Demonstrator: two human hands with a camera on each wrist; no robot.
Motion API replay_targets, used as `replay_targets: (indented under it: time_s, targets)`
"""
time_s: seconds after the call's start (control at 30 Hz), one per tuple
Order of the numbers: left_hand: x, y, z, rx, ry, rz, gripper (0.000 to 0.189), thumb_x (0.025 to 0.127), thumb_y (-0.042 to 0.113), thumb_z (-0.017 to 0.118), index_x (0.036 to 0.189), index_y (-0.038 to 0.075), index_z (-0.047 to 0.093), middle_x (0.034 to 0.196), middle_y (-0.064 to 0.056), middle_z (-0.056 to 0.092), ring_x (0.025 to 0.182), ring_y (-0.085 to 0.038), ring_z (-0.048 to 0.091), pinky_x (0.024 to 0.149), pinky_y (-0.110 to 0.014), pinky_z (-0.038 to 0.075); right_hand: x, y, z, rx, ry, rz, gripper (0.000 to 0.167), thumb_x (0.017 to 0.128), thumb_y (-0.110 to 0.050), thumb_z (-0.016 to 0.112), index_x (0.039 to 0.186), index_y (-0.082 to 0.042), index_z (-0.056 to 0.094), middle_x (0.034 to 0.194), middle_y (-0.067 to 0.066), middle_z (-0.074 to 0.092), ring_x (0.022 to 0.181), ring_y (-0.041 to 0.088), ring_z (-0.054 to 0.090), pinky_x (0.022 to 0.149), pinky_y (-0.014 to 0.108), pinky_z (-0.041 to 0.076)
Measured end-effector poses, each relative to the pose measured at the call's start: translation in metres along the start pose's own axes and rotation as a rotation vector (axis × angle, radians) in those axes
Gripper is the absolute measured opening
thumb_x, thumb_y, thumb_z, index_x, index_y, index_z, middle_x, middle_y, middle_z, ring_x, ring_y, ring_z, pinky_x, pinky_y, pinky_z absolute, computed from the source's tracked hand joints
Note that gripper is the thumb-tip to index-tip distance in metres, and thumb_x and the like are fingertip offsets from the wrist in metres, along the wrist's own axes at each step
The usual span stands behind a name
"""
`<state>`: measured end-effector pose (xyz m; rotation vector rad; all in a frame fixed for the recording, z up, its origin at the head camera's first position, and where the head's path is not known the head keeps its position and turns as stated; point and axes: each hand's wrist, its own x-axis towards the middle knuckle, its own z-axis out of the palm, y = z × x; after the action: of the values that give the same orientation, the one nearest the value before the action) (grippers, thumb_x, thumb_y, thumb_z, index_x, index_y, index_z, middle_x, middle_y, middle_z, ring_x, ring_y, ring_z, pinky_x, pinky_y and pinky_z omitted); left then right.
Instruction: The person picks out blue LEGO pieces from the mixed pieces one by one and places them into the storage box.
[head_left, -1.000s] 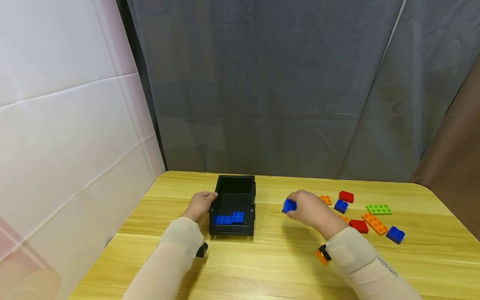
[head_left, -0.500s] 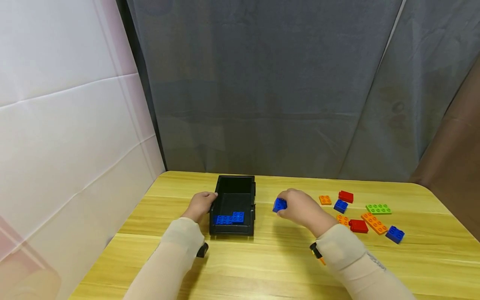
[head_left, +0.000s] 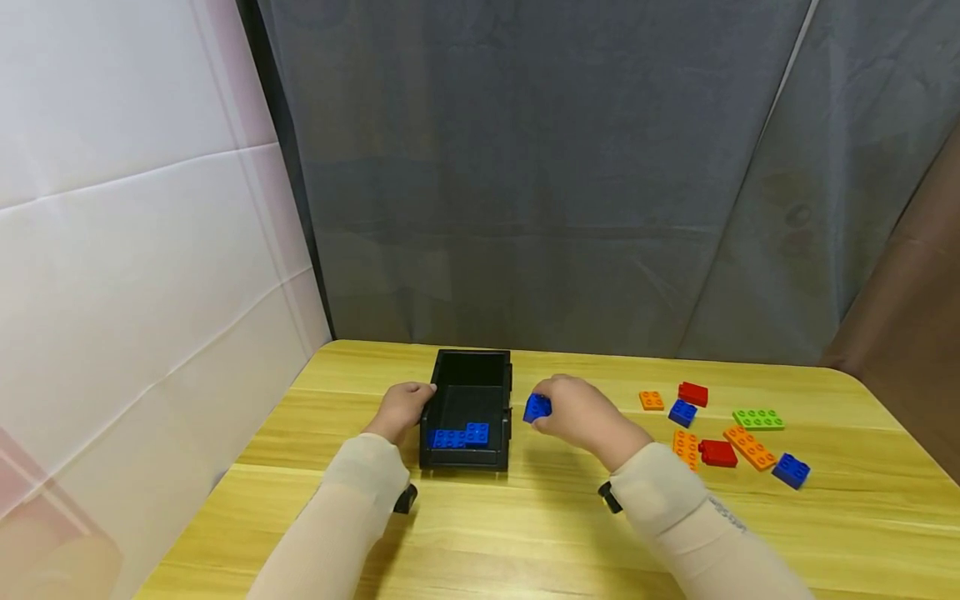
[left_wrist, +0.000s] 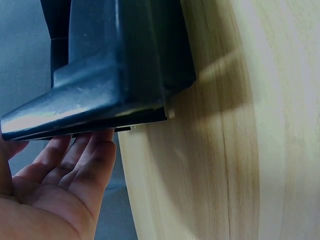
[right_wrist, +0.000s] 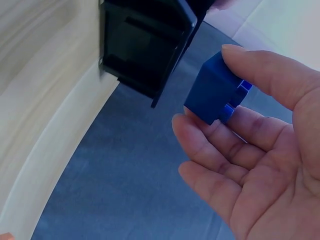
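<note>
My left hand (head_left: 401, 411) grips the left rim of a black plastic bin (head_left: 471, 406) standing on the table. In the left wrist view, the fingers (left_wrist: 97, 167) reach under the edge of the bin (left_wrist: 120, 60), and the thumb is mostly cut off at the left. Inside the bin, at its near end, lie two blue toy bricks (head_left: 476, 434). Just right of the bin, my right hand (head_left: 583, 418) pinches a blue toy brick (head_left: 536, 407) between thumb and fingers. The right wrist view shows this brick (right_wrist: 212, 90) with its studs towards the palm.
Loose bricks lie on the right of the wooden table (head_left: 487, 533): two red ones (head_left: 693, 393), two blue ones (head_left: 791, 471), a green one (head_left: 758, 419) and several orange ones (head_left: 750, 447). A grey curtain (head_left: 510, 183) hangs behind the table; a white one (head_left: 150, 250) hangs left.
My right hand has carried the blue brick leftwards, close to the bin. The orange brick that its wrist partly covered is now in full view. The left hand and bin stay in place.
</note>
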<state>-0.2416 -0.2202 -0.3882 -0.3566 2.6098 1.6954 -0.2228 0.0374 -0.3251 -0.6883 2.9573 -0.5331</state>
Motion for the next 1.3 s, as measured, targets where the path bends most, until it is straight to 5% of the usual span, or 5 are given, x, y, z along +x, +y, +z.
replay_targets:
  time_s: [0.83,1.3]
  targets:
    - [0.000,0.001,-0.001,0.002,-0.002,-0.018,0.041,0.102,0.019,0.045,0.129,-0.010,0.054,0.127,-0.027,0.055,0.113,-0.036,0.052,0.101,-0.050,0.042,0.008,-0.024,0.011,0.044,-0.040,-0.040,0.040,0.084,-0.018,0.075,0.120,-0.002,0.065,0.111,0.012,0.064,0.086,0.020,0.060,0.085,0.037,0.055]
    - [-0.002,0.002,0.000,0.007,0.017,-0.014,0.040,0.101,0.020,0.047,0.127,-0.009,0.056,0.125,-0.026,0.057,0.109,-0.035,0.053,0.099,-0.048,0.044,0.015,-0.037,0.017,0.025,-0.067,-0.091,0.046,0.085,-0.020,0.074,0.126,-0.003,0.062,0.125,0.014,0.061,0.106,0.027,0.061,0.094,0.040,0.051]
